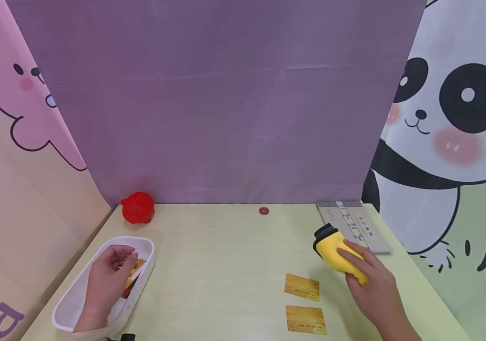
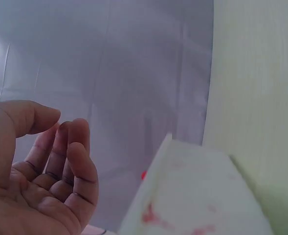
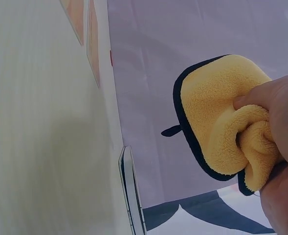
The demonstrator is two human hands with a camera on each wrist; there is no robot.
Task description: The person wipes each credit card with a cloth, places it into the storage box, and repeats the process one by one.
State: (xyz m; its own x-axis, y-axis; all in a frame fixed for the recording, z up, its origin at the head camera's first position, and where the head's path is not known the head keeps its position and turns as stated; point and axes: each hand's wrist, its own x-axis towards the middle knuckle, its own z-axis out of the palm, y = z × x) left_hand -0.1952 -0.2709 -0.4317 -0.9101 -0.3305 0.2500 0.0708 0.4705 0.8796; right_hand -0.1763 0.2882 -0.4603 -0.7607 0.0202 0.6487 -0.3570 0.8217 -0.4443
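A folded yellow cloth with dark edging is gripped in my right hand, above the table's right side. The right wrist view shows the fluffy cloth bunched between thumb and fingers, a small dark loop at its edge. My left hand hovers over a white oblong basin, its fingers loosely bent. Nothing lies between thumb and fingers of the left hand in the left wrist view. Yellow and dark red pieces lie inside the basin, partly hidden by that hand.
Two golden cards lie on the table left of my right hand. A grey booklet is at the right back, a red chip at the back edge, and a red piggy bank at the left back. A purple cloth hangs behind.
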